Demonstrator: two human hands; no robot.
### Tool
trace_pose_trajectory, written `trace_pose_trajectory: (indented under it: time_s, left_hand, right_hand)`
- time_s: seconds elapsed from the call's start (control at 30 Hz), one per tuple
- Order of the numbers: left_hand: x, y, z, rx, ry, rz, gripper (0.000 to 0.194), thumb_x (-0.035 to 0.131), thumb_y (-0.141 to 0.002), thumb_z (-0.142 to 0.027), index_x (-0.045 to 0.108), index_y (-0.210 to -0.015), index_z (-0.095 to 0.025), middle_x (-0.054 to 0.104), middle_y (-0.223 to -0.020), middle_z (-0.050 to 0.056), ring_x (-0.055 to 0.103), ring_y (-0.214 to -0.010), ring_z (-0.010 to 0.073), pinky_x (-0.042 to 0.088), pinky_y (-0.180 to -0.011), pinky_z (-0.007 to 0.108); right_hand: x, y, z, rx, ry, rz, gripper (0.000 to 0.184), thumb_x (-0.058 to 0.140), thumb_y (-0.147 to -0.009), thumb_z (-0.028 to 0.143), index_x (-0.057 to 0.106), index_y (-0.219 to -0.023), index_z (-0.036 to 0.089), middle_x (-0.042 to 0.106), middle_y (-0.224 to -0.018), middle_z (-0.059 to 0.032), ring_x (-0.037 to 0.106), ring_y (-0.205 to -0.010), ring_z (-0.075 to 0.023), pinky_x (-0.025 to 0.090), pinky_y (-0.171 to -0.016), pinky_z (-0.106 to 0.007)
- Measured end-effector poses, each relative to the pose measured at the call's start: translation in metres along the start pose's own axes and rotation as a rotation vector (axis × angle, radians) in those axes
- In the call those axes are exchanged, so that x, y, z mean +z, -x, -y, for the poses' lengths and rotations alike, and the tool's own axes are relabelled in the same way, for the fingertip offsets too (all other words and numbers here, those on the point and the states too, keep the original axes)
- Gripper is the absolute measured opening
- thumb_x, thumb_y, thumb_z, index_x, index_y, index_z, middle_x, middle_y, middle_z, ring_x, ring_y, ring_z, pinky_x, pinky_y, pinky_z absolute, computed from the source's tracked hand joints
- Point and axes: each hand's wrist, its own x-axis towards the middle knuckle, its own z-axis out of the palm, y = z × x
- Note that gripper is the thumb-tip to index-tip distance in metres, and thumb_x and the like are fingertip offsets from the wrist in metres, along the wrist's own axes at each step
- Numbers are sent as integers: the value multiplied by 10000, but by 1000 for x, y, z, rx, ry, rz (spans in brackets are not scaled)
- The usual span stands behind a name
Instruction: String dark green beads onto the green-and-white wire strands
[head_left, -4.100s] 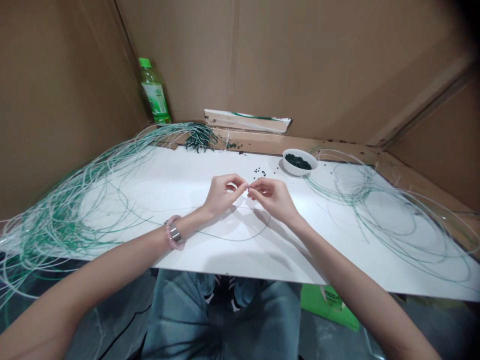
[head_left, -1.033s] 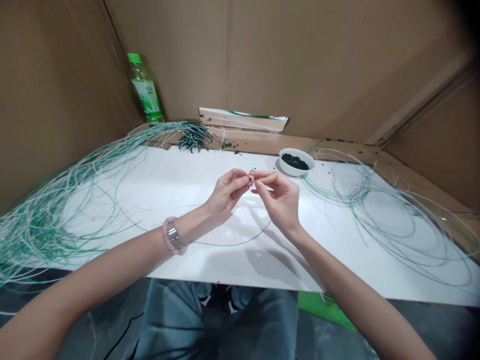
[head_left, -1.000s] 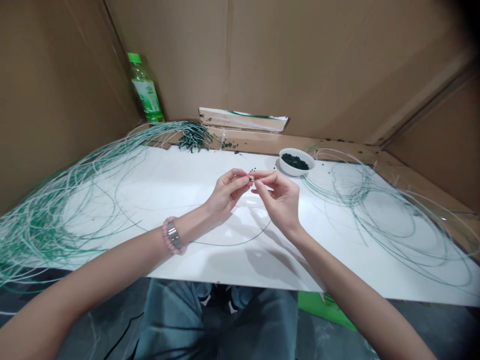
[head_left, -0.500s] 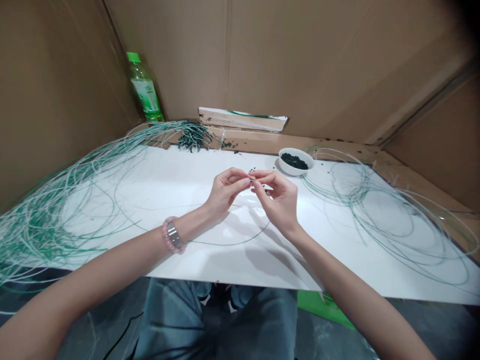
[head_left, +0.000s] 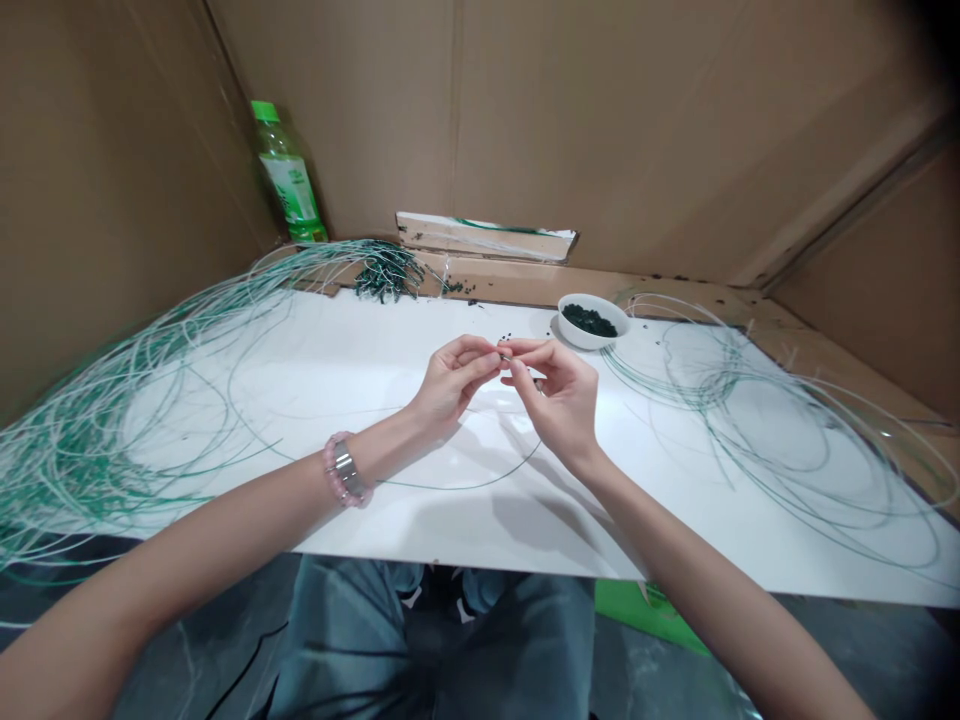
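Observation:
My left hand [head_left: 454,385] and my right hand [head_left: 555,400] meet above the white board [head_left: 450,530], their fingertips pinching a thin green-coated wire [head_left: 465,487] close together. The wire's end is tiny at the fingertips, and any small piece held there is too small to make out. Below my hands, the wire sags in a long curve over the board. A few loose dark beads [head_left: 505,338] lie just beyond my fingertips. Past my right hand stands a white bowl [head_left: 592,321] of dark green beads.
Large tangles of green-white wire [head_left: 97,450] spread off the left side, with looser loops [head_left: 780,430] on the right. A beaded wire bunch [head_left: 386,272] lies at the back. Cardboard walls surround the board, and a green-capped bottle [head_left: 287,175] stands in the corner.
Compared with the oldest frame, my hands sit slightly further right, with fingers pinched closer at the tips. Over the last second they barely shift, and the view tilts slightly.

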Motion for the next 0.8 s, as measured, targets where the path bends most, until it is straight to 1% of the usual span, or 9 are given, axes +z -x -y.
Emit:
trace_pose_trajectory:
  time_s: [0.13,0.23,0.3,0.4,0.47,0.53,0.7,0.8]
  left_hand:
    - [1,-1,0,9,-28,-9,166,817,-610,-188,676,-697,-187,724,-729,-23,669,-710,86,519,-713,194]
    - [1,-3,-3,32,-81,-21,206,840,-571,-216,674,-685,-173,723,-704,-12,668,-676,97,526,-705,218]
    - [1,-5,-6,82,-177,-11,210,842,-564,-223,673,-673,-160,725,-705,8,670,-667,112,529,-703,238]
    - [0,-6,-13,168,-350,37,163,823,-586,-193,687,-664,-147,724,-722,32,677,-696,131,524,-708,244]
    - [0,-5,-17,201,-414,62,138,812,-597,-178,696,-665,-146,720,-725,37,679,-709,136,523,-710,243]
    - [1,-4,-18,220,-428,65,124,804,-609,-178,699,-668,-150,721,-730,38,678,-712,136,523,-708,242]
    - [1,-5,-14,266,-443,21,105,795,-622,-182,716,-689,-161,717,-725,28,661,-689,123,517,-685,234]
    - [-1,-7,-13,248,-474,14,112,794,-627,-220,734,-696,-156,716,-721,39,636,-634,123,503,-622,244]
  right_hand:
    - [0,0,-1,-8,29,4,146,621,-817,287,555,-731,189,681,-934,-64,671,-895,-180,590,-628,-274]
    - [-2,-1,0,-23,64,11,132,612,-814,267,552,-726,190,684,-933,-62,672,-882,-176,575,-589,-253]
    - [-2,-2,1,-37,96,14,113,610,-805,241,554,-720,192,689,-923,-57,672,-864,-170,555,-560,-234]
    - [-3,-3,2,-49,122,23,89,615,-794,216,562,-726,197,694,-909,-50,671,-846,-164,534,-538,-217]
    - [-4,-4,1,-49,118,32,81,615,-799,219,567,-737,197,693,-915,-52,672,-852,-166,538,-545,-219]
    - [-4,-4,0,-45,106,38,80,615,-807,234,574,-749,197,692,-926,-55,672,-865,-171,554,-565,-233]
    - [-4,-3,-4,-16,62,44,124,625,-822,295,597,-762,191,696,-943,-59,672,-881,-175,580,-617,-264]
    - [-5,-3,-7,13,30,43,152,640,-817,321,606,-760,185,698,-952,-59,676,-834,-165,585,-621,-272]
